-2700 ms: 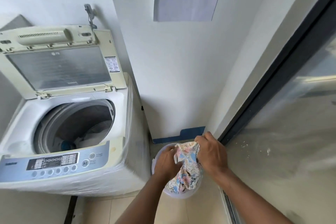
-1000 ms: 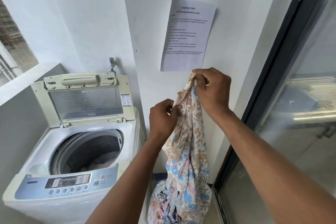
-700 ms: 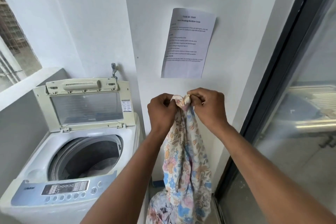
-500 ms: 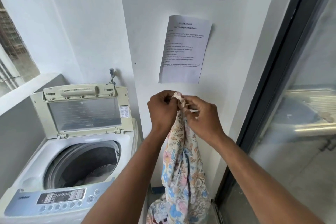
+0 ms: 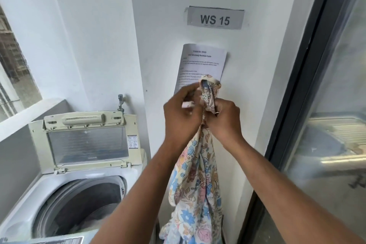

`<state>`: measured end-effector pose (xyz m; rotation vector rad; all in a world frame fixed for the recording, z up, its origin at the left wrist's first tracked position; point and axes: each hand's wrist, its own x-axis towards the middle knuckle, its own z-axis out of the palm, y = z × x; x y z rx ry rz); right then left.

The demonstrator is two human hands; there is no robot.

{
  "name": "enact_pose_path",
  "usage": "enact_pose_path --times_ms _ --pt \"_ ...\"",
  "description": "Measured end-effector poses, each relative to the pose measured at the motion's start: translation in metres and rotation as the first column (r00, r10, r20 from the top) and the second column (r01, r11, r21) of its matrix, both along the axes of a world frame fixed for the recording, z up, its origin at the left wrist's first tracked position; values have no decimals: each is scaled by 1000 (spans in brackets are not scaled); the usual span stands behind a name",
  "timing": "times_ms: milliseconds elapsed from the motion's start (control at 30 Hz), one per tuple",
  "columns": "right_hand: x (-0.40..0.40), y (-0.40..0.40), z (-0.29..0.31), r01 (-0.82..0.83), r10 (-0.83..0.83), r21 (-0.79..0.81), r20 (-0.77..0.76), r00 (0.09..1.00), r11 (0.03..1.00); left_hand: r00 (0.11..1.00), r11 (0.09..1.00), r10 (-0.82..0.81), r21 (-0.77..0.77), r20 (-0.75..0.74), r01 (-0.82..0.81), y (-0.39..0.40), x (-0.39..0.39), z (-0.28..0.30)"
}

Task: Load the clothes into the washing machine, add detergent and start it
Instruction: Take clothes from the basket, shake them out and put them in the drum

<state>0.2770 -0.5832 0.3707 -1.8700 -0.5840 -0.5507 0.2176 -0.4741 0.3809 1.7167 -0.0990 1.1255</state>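
Note:
A long floral cloth [image 5: 198,180] hangs straight down in front of the white wall, gathered at its top end. My left hand [image 5: 182,117] and my right hand [image 5: 225,121] both grip that top end, close together at chest height. A white top-loading washing machine [image 5: 23,212] stands at the lower left with its lid [image 5: 87,140] raised against the wall. Its drum [image 5: 83,208] is open and some pale laundry lies at the bottom. The cloth hangs to the right of the machine, outside the drum.
A printed sheet [image 5: 202,63] and a grey "WS 15" sign [image 5: 215,19] are stuck on the wall behind my hands. A dark-framed glass door [image 5: 309,85] runs down the right side. A tap [image 5: 120,102] sits above the machine; a window ledge [image 5: 21,117] is at the left.
I lifted the floral cloth out of the tub on the floor and up to chest height. In the last second my hands came together at its top end and bunched it.

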Motion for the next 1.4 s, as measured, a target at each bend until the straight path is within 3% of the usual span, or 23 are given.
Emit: enact_pose_path --times_ms 167,300,433,567,633,733,833,933,1000,1133,1267,1333,1400 --pt "20 8 20 -102 120 167 -101 988 981 953 989 58 148 -297 -14 6 -5 -91" --pt "25 0 45 -100 108 176 -32 994 979 914 981 165 157 -371 -113 13 -4 -105" --pt "20 -30 75 95 -129 139 258 957 986 929 986 160 98 -335 -134 34 3 -65" --pt "11 -44 83 157 -233 225 368 900 962 964 983 177 79 -199 -164 37 8 -24" --pt "5 -49 75 264 -317 187 368 874 946 974 988 150 70 -169 -140 38 10 -10" --pt "4 -55 42 442 -410 -122 220 885 889 972 993 115 46 -206 -108 38 10 0" --pt "-4 -49 2 301 -286 -317 93 954 899 959 991 133 9 -248 -135 35 11 2" --pt "-25 -34 -26 -70 73 -369 -6 997 927 957 992 125 1 -262 -129 26 14 6" --pt "-37 -20 -41 -209 186 -370 -99 978 905 960 992 128 32 -249 -124 16 14 10" --pt "-43 4 -63 -135 95 -160 -235 967 978 977 993 57 110 -203 -35 -9 10 14" --pt "-26 5 -60 33 -10 69 -307 952 997 968 970 -174 138 -180 200 -13 -4 2" --pt "-20 4 -47 58 59 288 -383 922 956 965 959 -236 132 -115 250 -1 -11 -15" --pt "-12 5 -32 55 188 516 -405 895 855 966 959 -198 171 -168 226 13 -17 -45"
